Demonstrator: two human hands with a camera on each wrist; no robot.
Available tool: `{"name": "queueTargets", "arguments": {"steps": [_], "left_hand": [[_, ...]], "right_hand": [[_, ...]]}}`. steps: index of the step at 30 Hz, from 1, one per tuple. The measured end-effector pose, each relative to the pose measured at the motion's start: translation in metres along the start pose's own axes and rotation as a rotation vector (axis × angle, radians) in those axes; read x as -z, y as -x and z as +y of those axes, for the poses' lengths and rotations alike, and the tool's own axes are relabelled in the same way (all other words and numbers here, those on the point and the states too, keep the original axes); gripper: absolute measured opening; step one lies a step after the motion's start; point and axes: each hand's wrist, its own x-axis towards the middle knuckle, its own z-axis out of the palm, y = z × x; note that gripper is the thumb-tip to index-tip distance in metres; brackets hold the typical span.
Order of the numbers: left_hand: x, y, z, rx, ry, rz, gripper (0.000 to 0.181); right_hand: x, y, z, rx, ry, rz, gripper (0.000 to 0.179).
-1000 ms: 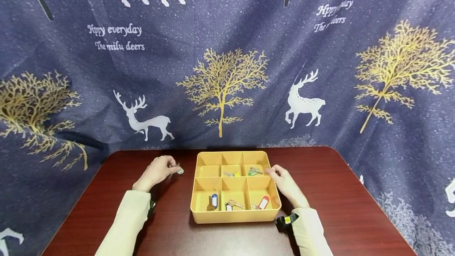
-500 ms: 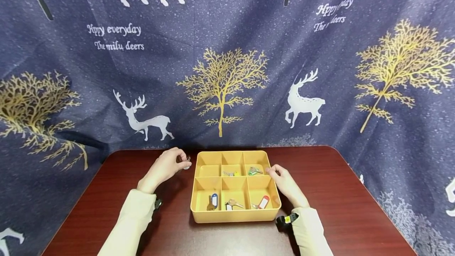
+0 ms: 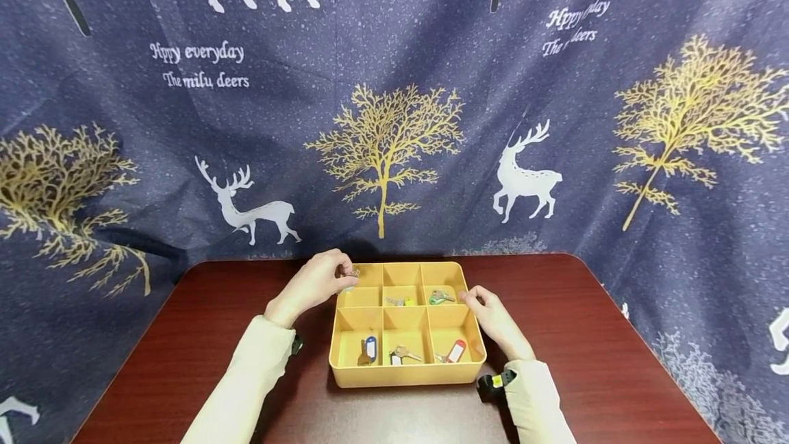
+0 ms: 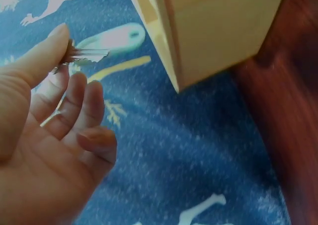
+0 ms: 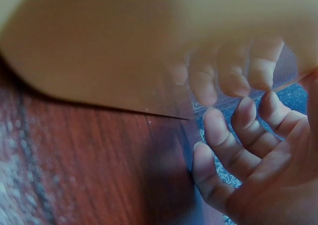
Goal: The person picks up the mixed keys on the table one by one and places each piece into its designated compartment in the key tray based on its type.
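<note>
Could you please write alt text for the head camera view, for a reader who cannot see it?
A person's left hand pinches a key with a pale tag above the back-left compartment of a yellow six-compartment tray on a dark red table. The right hand rests against the tray's right wall. Tagged keys lie in five other compartments.

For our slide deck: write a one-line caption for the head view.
Left hand holds a key over the tray; right hand rests on its side.

A makeshift recording corner: deer-print curtain (image 3: 394, 88) draped behind a wooden table (image 3: 585, 334).
</note>
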Motion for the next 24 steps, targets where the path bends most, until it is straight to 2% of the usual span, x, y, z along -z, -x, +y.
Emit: {"name": "queueTargets", "arguments": {"steps": [6, 12, 14, 20, 24], "left_hand": [[-0.019, -0.012, -0.004, -0.035, -0.027, -0.052, 0.023], [-0.032, -0.015, -0.01, -0.013, -0.076, -0.115, 0.023], [-0.035, -0.015, -0.012, -0.009, -0.097, -0.125, 0.024], [-0.04, -0.02, -0.014, 0.0, -0.122, -0.146, 0.025], [-0.041, -0.021, -0.014, -0.018, -0.137, -0.175, 0.026]], "right_hand": [[-0.001, 0.001, -0.001, -0.011, -0.034, -0.006, 0.035], [0.001, 0.008, -0.014, -0.058, -0.091, -0.059, 0.032], [0.001, 0.009, -0.014, -0.048, -0.084, -0.058, 0.034], [0.006, 0.017, -0.034, -0.032, -0.074, -0.051, 0.032], [0.007, 0.018, -0.041, -0.037, -0.071, -0.059, 0.031]]}}
